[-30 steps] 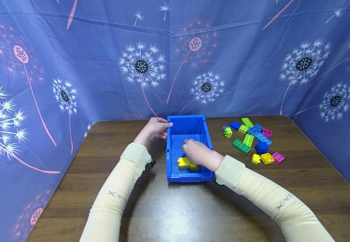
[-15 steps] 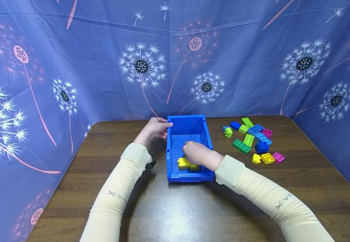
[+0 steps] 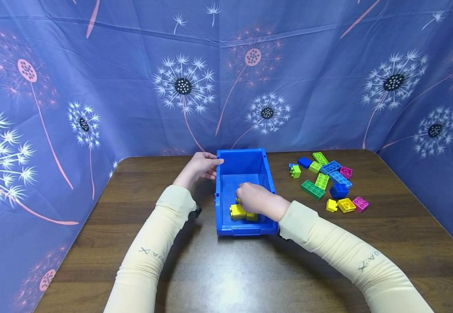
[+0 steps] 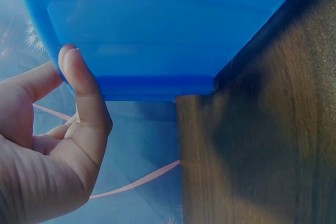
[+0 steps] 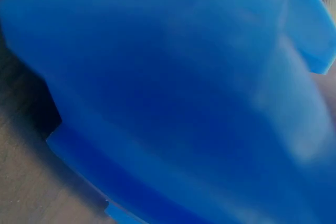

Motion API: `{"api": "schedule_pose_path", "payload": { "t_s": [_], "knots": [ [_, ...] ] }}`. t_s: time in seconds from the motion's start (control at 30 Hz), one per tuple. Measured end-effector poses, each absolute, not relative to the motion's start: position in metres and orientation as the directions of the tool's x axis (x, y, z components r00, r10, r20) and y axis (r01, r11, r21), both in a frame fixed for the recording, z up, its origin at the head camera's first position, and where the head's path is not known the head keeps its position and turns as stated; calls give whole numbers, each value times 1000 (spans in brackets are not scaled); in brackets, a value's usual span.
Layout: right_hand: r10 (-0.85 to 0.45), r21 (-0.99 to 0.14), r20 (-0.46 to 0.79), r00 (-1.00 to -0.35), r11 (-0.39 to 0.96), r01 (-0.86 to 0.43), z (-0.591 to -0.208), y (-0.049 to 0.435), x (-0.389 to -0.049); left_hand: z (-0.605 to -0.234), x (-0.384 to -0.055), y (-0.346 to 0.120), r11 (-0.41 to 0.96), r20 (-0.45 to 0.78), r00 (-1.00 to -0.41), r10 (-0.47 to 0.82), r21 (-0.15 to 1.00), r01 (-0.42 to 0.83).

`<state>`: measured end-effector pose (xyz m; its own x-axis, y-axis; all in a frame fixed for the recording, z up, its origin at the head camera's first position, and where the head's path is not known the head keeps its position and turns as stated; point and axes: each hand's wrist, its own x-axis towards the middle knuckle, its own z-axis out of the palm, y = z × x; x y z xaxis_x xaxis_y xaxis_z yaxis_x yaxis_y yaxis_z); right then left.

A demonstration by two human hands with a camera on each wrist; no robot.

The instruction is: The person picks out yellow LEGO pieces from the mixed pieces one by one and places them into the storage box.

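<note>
On both your sleeves (image 3: 351,250) dark lettering runs upside down; "UA·X" is readable, the rest unclear. Your left hand (image 3: 200,165) pinches the left rim of the blue bin (image 3: 242,161), which sits on the wooden table (image 3: 195,265). Your right hand (image 3: 259,199) curls inside it by the yellow bricks (image 3: 238,211); whether it grips one you can't tell, its fingertips being hidden. Loose bricks (image 3: 313,190) lie right of the bin.

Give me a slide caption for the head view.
Left hand grips a blue bin, right hand inside near yellow bricks, mixed-colour bricks on the table.
</note>
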<state>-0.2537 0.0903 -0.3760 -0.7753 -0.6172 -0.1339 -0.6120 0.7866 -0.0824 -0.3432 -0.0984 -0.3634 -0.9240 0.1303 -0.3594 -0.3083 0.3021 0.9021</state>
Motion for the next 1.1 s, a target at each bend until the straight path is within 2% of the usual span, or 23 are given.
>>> {"api": "schedule_pose_path", "payload": {
  "t_s": [0.57, 1.1],
  "knots": [
    [-629, -87, -91, -772, 777, -623, -353, 92, -246, -363, -344, -98, 299, -361, -922, 139, 903, -308],
    [-667, -18, 76, -741, 742, -670, -327, 102, -232, -363, -343, -98, 296, -354, -925, 138, 906, -302]
  ]
}}
